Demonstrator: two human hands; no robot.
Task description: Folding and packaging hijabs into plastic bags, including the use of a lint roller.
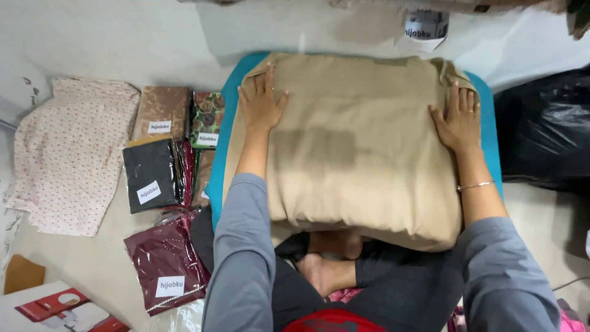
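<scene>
beige folded cloth [362,147] lies under both flat, open hands, left [261,104] and right [458,120].

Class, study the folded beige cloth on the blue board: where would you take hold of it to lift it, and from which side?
Grip the folded beige cloth at its left and right edges, coming in from both sides. It lies flat and wide on the blue board, and the left hand and right hand already rest near those edges.

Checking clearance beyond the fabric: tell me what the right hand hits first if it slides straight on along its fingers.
Probably the folded beige cloth's far edge, then the blue mat and pale floor; the right hand lies flat, pointing away from the person. Depth is unclear.
</scene>
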